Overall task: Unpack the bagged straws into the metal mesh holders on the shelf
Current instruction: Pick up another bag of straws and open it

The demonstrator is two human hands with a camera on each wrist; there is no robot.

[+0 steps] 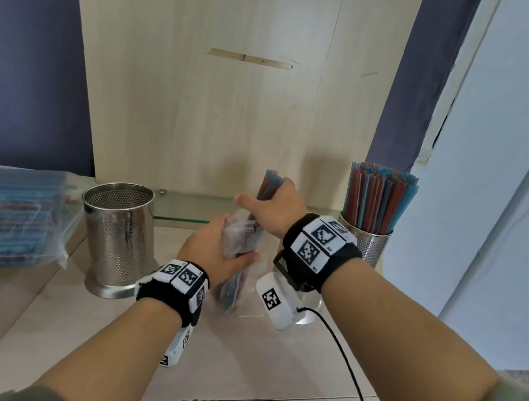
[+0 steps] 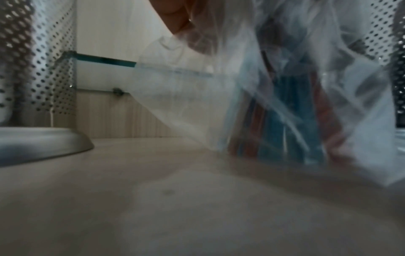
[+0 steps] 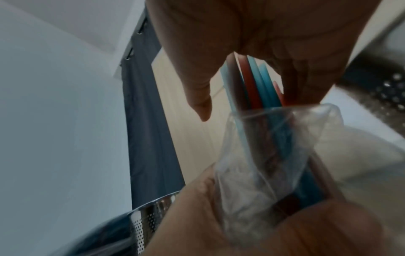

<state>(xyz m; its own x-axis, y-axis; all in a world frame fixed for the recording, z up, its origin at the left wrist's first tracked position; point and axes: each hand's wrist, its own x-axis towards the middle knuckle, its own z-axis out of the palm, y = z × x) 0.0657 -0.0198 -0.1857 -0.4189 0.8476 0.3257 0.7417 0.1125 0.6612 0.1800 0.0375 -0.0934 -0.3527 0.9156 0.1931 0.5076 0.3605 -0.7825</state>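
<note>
A clear plastic bag [image 1: 234, 266] of red and blue straws stands upright on the wooden shelf [image 1: 266, 356]. My left hand [image 1: 232, 243] grips the bag round its middle; it also shows low in the right wrist view [image 3: 219, 216]. My right hand [image 1: 264, 193] holds the straw bundle [image 1: 271, 184] where it sticks out of the bag's mouth [image 3: 285, 112], fingers curled round the straws [image 3: 258, 83], thumb out. An empty metal mesh holder [image 1: 116, 232] stands to the left of the bag. A second holder [image 1: 369, 243] at the right is full of straws [image 1: 378, 197].
A stack of bagged straws [image 1: 1, 214] lies at the far left on a raised ledge. A wooden back panel [image 1: 221, 89] closes the shelf behind, with a glass strip [image 1: 192, 209] at its foot. A black cable [image 1: 350, 370] trails from my right wrist.
</note>
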